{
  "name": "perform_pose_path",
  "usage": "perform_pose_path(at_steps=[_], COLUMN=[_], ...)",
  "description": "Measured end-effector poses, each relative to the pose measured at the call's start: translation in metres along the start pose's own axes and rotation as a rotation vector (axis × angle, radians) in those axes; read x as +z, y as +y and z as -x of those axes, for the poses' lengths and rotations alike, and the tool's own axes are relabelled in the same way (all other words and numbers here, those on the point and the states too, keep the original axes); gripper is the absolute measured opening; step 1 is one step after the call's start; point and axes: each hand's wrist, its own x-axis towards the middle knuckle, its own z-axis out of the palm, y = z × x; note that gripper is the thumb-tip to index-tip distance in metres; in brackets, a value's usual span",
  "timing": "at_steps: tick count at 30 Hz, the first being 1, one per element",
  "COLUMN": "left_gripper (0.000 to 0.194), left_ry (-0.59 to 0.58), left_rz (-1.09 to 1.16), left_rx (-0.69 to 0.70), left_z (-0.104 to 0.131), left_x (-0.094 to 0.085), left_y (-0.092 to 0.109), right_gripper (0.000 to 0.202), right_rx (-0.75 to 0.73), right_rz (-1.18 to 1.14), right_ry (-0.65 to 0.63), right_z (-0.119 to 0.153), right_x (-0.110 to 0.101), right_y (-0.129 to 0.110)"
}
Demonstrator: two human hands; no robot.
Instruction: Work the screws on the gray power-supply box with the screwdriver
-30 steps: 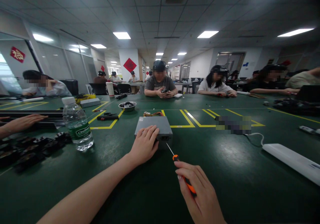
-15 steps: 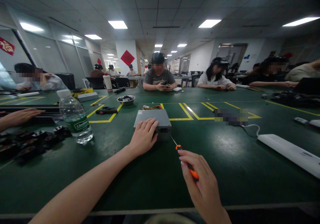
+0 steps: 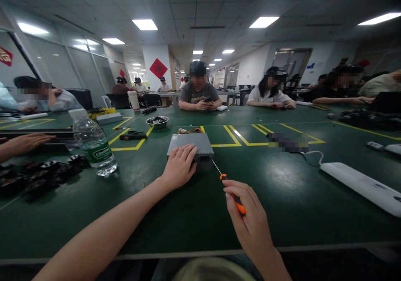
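The grey metal box (image 3: 191,141) sits on the green counter (image 3: 297,214) straight ahead of me, coloured wires (image 3: 190,130) behind it. My left grip (image 3: 180,164) lies over its top and front with fingers stretched out; my right grip (image 3: 247,210) is closed round an orange-and-black screwdriver (image 3: 240,207), its tip at the box's right front corner; I can't tell whether they touch. Yellow tape (image 3: 225,145) marks the surface beyond. To the left stand a water bottle (image 3: 98,151) and a pile of black parts (image 3: 44,174), another person's hand (image 3: 28,142) behind. Across sits a person in grey (image 3: 199,96) under ceiling lights (image 3: 264,22). The near edge runs below my forearms; plain green surface stretches from my right grip to the white power strip (image 3: 357,185).
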Motion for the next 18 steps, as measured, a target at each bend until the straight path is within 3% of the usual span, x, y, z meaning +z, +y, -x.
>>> perform_pose_path(at_steps=[18], left_gripper=[0.043], left_ry=[-0.029], left_rz=[-0.005], left_rx=[-0.006], left_z=[-0.0007], left_x=[-0.0025], left_y=[0.0010], right_gripper=[0.015], right_rx=[-0.044], right_rz=[0.015], right_ry=[-0.001], right_z=[0.0035], right_x=[-0.0022], right_y=[-0.0020])
